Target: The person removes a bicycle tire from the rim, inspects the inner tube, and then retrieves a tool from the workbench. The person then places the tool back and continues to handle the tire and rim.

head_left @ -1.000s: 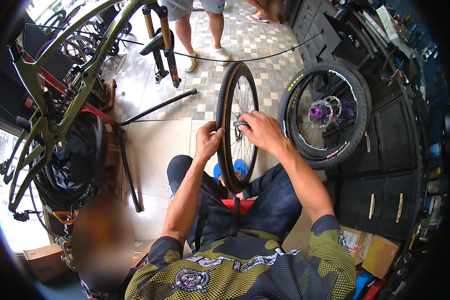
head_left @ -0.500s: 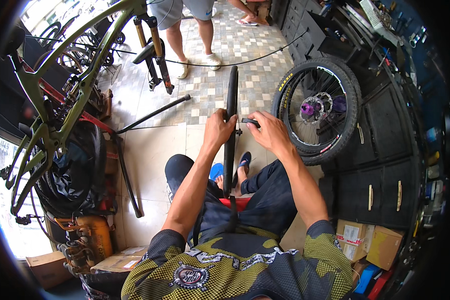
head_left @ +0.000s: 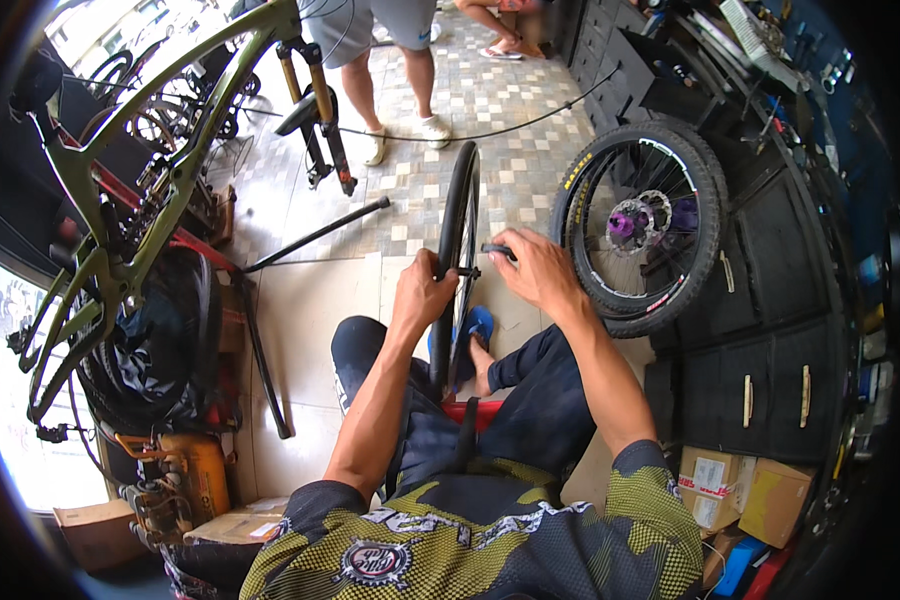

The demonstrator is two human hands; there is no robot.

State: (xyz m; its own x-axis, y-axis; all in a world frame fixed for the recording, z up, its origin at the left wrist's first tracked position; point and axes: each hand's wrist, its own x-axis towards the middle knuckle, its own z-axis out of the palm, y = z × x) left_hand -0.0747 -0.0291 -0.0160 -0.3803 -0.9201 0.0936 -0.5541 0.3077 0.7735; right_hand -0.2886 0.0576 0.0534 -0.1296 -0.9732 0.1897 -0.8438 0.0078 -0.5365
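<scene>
Upright between my knees stands a bicycle wheel (head_left: 456, 205), a black tyre on it, seen almost edge-on. My left hand (head_left: 422, 292) is closed on the wheel near its middle; its fingertips are partly hidden. A dark axle end (head_left: 470, 272) juts out on the wheel's right side. Just right of that, my right hand (head_left: 538, 268) pinches a small dark bar-shaped piece (head_left: 498, 250), apart from the wheel. I cannot make out its exact kind.
On the left, a green bike frame (head_left: 185, 150) hangs over a stand leg (head_left: 262, 360). A knobby-tyred wheel (head_left: 710, 200) leans against black cabinets (head_left: 770, 330) at right. A person (head_left: 420, 75) stands ahead. Cardboard boxes (head_left: 773, 498) sit lower right; a hose (head_left: 515, 133) crosses the floor.
The wheel has turned slightly, showing more of its right side and axle. My left hand has shifted down and left; my right hand still holds the dark piece.
</scene>
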